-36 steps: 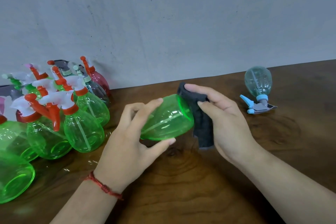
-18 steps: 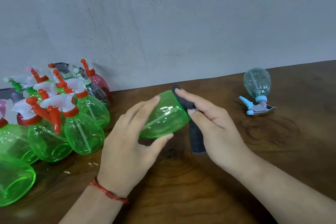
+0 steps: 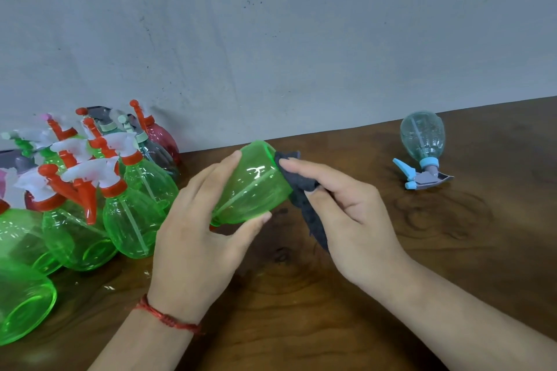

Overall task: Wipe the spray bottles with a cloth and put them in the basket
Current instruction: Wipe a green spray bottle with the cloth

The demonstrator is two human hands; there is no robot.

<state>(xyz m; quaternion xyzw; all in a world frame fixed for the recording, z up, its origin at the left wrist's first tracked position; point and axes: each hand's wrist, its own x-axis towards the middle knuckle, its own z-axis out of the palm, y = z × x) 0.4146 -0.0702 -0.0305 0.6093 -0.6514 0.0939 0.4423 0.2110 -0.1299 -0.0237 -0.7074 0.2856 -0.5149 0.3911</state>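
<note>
- Left hand (image 3: 196, 238) grips the green bottle (image 3: 253, 187) on its side above the table (image 3: 452, 265), base turned right, likely so the cloth can reach it.
- Right hand (image 3: 349, 214) pinches the cloth (image 3: 304, 193) against that base, fingers curled round it.
- Unwiped bottles (image 3: 99, 190) wait at left; no basket is visible.

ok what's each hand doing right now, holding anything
Left hand: grips the green spray bottle, fingers curled round its body.
Right hand: pinches the dark grey cloth against the bottle's base.
</note>
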